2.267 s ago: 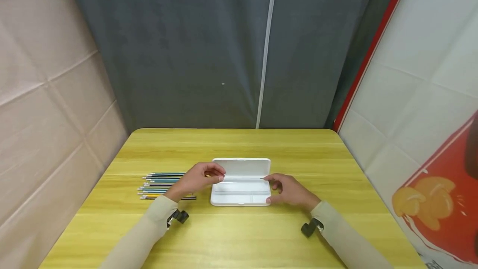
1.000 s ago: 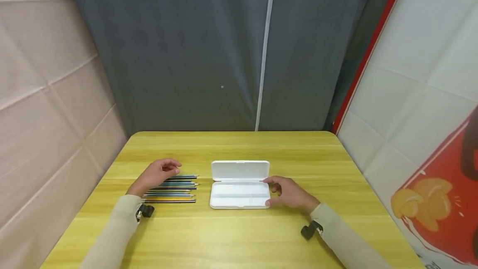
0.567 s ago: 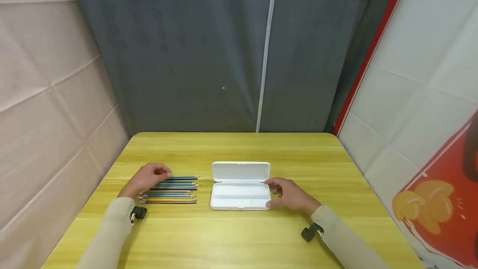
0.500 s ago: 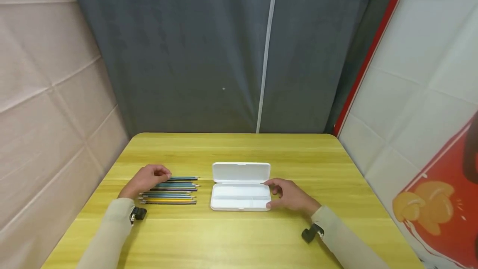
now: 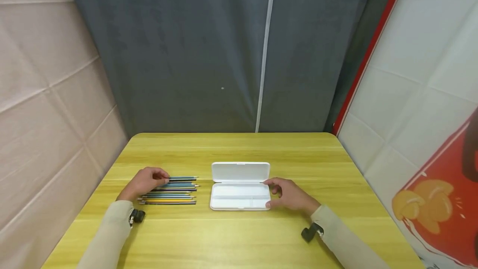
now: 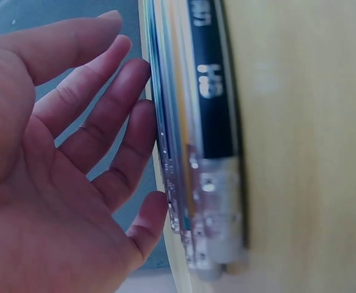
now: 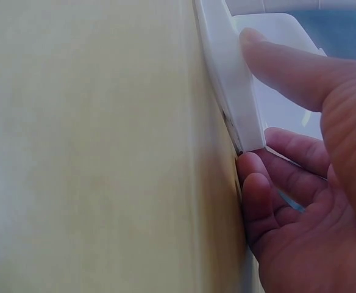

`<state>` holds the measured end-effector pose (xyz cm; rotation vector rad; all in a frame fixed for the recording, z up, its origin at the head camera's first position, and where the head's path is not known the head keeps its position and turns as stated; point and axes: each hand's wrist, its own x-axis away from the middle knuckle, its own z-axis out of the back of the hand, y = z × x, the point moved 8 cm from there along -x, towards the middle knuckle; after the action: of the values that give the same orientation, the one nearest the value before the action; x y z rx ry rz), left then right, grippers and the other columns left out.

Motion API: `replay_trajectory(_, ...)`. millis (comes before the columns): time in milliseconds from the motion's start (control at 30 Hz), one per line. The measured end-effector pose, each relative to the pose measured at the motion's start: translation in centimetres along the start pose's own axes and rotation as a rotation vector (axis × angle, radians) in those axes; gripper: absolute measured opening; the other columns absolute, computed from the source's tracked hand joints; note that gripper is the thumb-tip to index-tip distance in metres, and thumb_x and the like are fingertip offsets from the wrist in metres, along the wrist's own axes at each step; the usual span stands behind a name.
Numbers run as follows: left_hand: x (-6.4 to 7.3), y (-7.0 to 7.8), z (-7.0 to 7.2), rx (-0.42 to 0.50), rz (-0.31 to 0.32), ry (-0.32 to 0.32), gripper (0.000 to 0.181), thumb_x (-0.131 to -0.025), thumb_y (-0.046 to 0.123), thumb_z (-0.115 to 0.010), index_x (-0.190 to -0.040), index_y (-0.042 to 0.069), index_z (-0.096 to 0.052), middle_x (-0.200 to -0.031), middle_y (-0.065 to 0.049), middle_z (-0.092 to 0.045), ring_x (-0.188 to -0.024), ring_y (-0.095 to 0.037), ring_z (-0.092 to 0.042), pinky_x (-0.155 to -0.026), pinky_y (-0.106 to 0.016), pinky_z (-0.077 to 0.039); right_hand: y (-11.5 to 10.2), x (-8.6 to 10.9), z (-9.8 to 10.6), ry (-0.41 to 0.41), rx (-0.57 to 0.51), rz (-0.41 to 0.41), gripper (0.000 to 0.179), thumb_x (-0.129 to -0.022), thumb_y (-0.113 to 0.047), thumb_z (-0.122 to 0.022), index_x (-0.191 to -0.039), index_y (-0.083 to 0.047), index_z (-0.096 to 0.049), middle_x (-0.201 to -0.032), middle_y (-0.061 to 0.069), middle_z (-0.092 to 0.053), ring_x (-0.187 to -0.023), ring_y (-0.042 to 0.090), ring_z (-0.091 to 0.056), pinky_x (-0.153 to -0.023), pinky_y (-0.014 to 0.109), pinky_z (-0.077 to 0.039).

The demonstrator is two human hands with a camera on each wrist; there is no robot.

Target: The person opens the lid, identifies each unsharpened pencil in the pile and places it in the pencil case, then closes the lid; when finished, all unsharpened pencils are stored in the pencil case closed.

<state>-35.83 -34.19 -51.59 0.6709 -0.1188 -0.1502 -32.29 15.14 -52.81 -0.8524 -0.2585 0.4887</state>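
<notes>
A white pencil case (image 5: 240, 197) lies on the table with its lid (image 5: 240, 172) raised at the back; the tray inside looks bare. At its right end my right hand (image 5: 289, 194) holds it, thumb on the front corner and fingers at the back, and the right wrist view shows the thumb on the white wall. To the left, several pencils (image 5: 175, 194) lie side by side, tips pointing right. My left hand (image 5: 144, 182) is over their far left part. In the left wrist view its loosely bent fingertips (image 6: 142, 116) meet the row's side, and no pencil is pinched.
The yellow wood-grain table (image 5: 239, 240) has a grey curtain (image 5: 194, 53) behind it. Pale cloth hangs on the left, and a white sheet with a red printed picture on the right.
My left hand has gone from beside the pencil case leftward to the pencils, then slightly toward me. My right hand stays on the case.
</notes>
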Motion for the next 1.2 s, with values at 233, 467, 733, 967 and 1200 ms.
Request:
replay_trajectory(233, 0.19, 0.04, -0.30, 0.007, -0.021, -0.027, 0.021, -0.100, 0.023, -0.075, -0.117, 0.012, -0.079, -0.111, -0.005, -0.077, -0.098, -0.017, -0.068, -0.084, -0.038, -0.056, 0.08, 0.01, 0.07, 0.004, 0.009, -0.010, 0.071, -0.080, -0.033, -0.095, -0.142, -0.015, -0.064, -0.110, 0.004, -0.065, -0.097, 0.021, -0.056, -0.078, 0.024, -0.049)
replay_trajectory(467, 0.42, 0.35, -0.49, -0.005, -0.041, -0.047, 0.020, -0.101, 0.015, -0.072, -0.119, 0.012, -0.079, -0.117, -0.008, -0.077, -0.105, -0.021, -0.069, -0.091, -0.045, -0.058, 0.12, 0.14, 0.05, 0.003, 0.007, -0.018, 0.073, -0.080, -0.036, -0.095, -0.143, -0.016, -0.064, -0.111, 0.002, -0.065, -0.098, 0.021, -0.057, -0.079, 0.025, -0.050)
replay_trajectory(733, 0.28, 0.86, -0.60, 0.006, -0.065, -0.062, 0.023, -0.100, 0.005, -0.069, -0.122, 0.005, -0.077, -0.113, -0.009, -0.075, -0.099, -0.019, -0.066, -0.086, -0.037, -0.056, 0.28, 0.04, 0.00, 0.006, 0.008, 0.002, 0.072, -0.079, -0.035, -0.095, -0.142, -0.016, -0.065, -0.110, 0.003, -0.065, -0.097, 0.020, -0.057, -0.078, 0.024, -0.050)
replay_trajectory(967, 0.35, 0.61, -0.84, 0.008, -0.031, -0.080, 0.022, -0.102, 0.005, -0.067, -0.121, 0.010, -0.078, -0.110, -0.006, -0.074, -0.094, -0.017, -0.065, -0.083, -0.037, -0.055, 0.35, -0.04, -0.03, 0.007, 0.007, 0.000, 0.072, -0.079, -0.036, -0.095, -0.141, -0.016, -0.065, -0.109, 0.002, -0.065, -0.096, 0.020, -0.057, -0.079, 0.025, -0.050)
replay_trajectory(1200, 0.20, 0.73, -0.58, -0.017, -0.052, -0.049, 0.019, -0.103, 0.007, -0.066, -0.116, 0.013, -0.080, -0.111, -0.006, -0.075, -0.096, -0.018, -0.064, -0.085, -0.041, -0.055, 0.41, -0.01, -0.04, 0.007, 0.003, -0.005, 0.072, -0.079, -0.037, -0.095, -0.141, -0.018, -0.065, -0.109, 0.000, -0.064, -0.096, 0.019, -0.056, -0.079, 0.025, -0.050)
